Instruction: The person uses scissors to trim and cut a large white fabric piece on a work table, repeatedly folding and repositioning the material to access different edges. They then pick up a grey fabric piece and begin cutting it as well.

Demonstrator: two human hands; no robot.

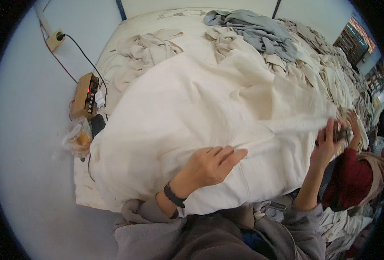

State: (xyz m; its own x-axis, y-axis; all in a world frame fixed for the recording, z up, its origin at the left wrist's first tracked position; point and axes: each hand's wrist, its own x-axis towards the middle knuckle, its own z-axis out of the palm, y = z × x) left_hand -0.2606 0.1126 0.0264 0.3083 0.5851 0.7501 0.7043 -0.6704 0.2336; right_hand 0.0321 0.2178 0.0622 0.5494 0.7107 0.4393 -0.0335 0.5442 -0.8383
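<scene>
A large cream-white cloth (170, 108) lies spread in loose folds over the table in front of me. My left hand (211, 167), with a black band at the wrist, rests on its near part, fingers curled together on a fold. From there a raised, slightly blurred edge of the cloth runs right to my right hand (326, 143). That hand's fingers are smeared by motion and seem to close on the cloth edge. Something dark beside them is too blurred to name. Just beyond is another person's hand (353, 125).
Grey cloths (257, 30) and beige cloths (144, 50) lie heaped on the table (85, 186). At its left edge stand a brown box with knobs (85, 95) and a plastic bag (78, 138). A cable hangs from a wall socket (55, 40). Close on the right is a person in red (348, 180).
</scene>
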